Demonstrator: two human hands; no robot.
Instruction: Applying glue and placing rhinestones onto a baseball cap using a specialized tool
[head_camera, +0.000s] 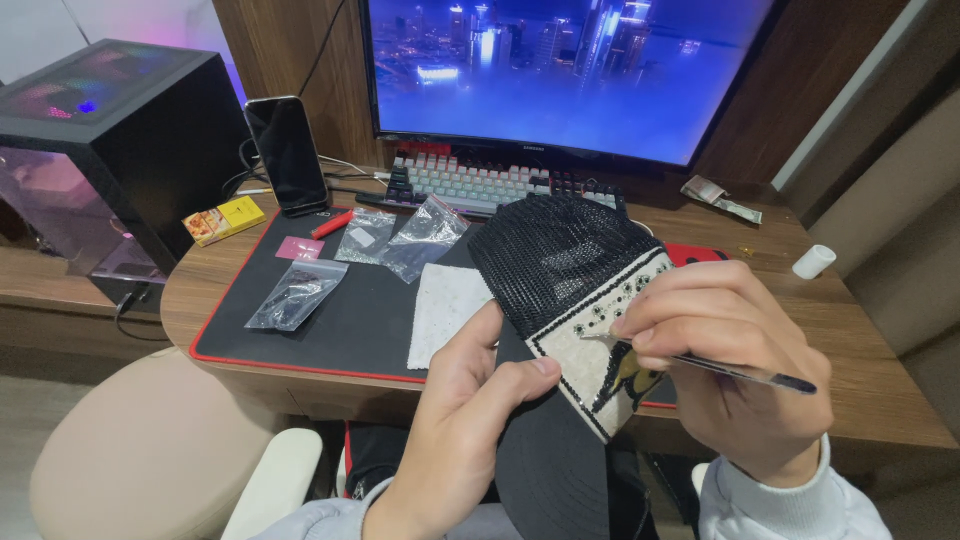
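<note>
The left hand (470, 400) grips a black mesh cap (560, 270) by its front panel, held above the table (830, 360) edge. The right hand (730, 350) pinches a thin pen-like tool (740, 373), tip on the panel. Small plastic bags (400, 240) lie on the desk mat (340, 320) beyond.

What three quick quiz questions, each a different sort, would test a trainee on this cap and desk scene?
1. True or false: the left hand holds the black mesh cap by its front panel.
2. Which tool is in the right hand? A scissors, B thin pen-like stick, C tweezers.
3. Fill in: the small clear plastic bags lie on the black desk mat in front of the ____.

Key
1. True: the thumb presses on the pale front panel.
2. B: its tip meets the panel.
3. keyboard.
</note>
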